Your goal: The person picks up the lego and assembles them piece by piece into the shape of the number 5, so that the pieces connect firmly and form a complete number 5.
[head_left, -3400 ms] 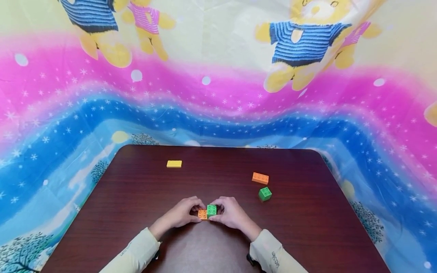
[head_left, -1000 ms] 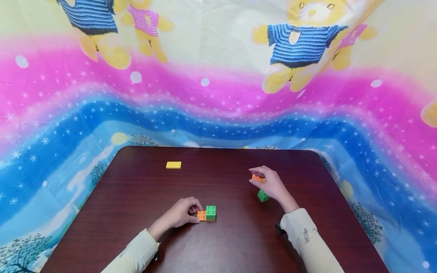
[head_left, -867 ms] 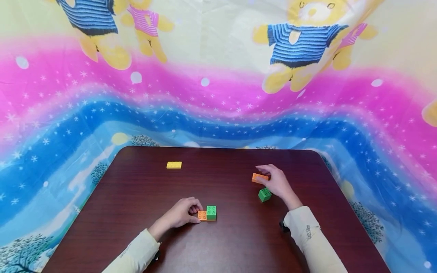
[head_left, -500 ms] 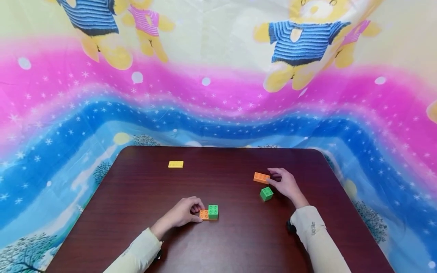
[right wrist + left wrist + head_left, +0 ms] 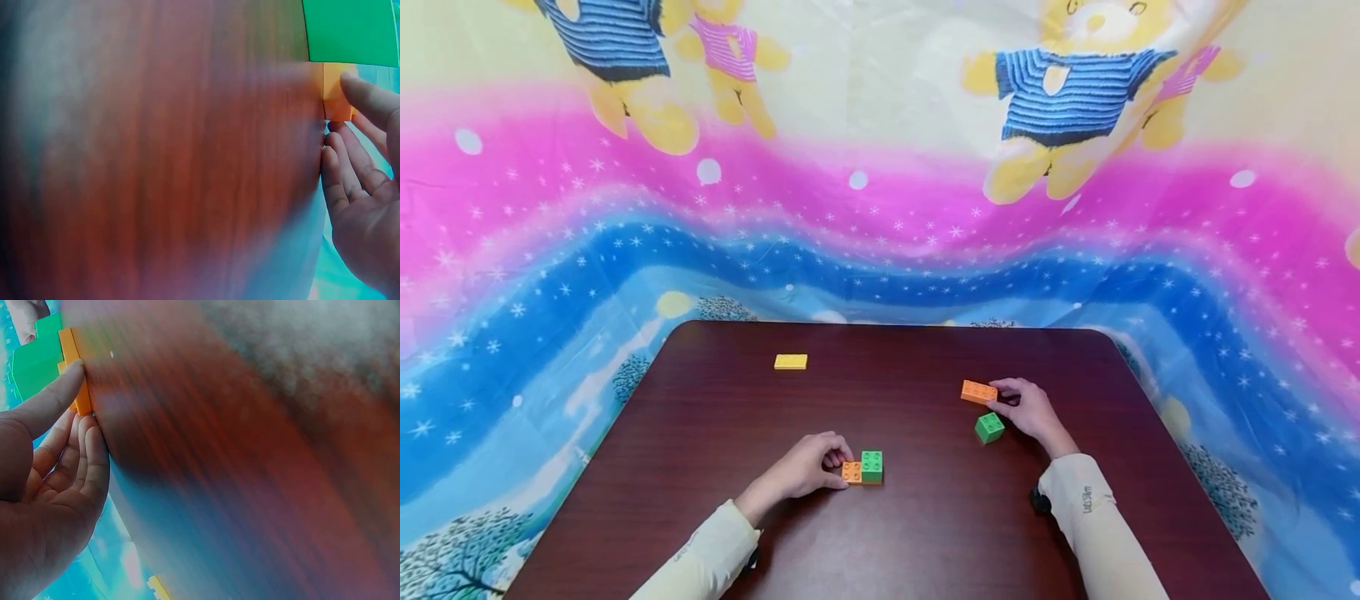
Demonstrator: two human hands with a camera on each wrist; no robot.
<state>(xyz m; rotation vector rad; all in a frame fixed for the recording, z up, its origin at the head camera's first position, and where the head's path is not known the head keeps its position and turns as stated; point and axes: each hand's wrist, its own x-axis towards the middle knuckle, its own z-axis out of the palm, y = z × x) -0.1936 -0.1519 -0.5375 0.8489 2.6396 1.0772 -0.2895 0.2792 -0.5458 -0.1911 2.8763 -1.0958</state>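
Note:
Near the middle of the table in the head view, my left hand point(image 5: 808, 465) pinches the left end of a flat orange toy building brick point(image 5: 852, 472). A green square brick point(image 5: 872, 467) is stacked on that brick's right half. Farther back on the right, my right hand point(image 5: 1032, 411) holds the right end of another orange brick point(image 5: 978, 391) between thumb and fingers. Its thumb point(image 5: 369, 97) lies on the near side of the brick in the right wrist view, with the fingers behind. A loose green brick point(image 5: 989, 427) sits just in front of that orange one, tilted slightly to the table edge.
A thin yellow brick point(image 5: 791, 362) lies toward the back left of the dark wooden table point(image 5: 887, 367). Behind the table hangs a bear-patterned cloth point(image 5: 880, 208), meeting its back and side edges.
My right hand has left the orange-and-green stack, reached to the back right, passed over the loose orange brick and settled on its right end. My left hand keeps its hold.

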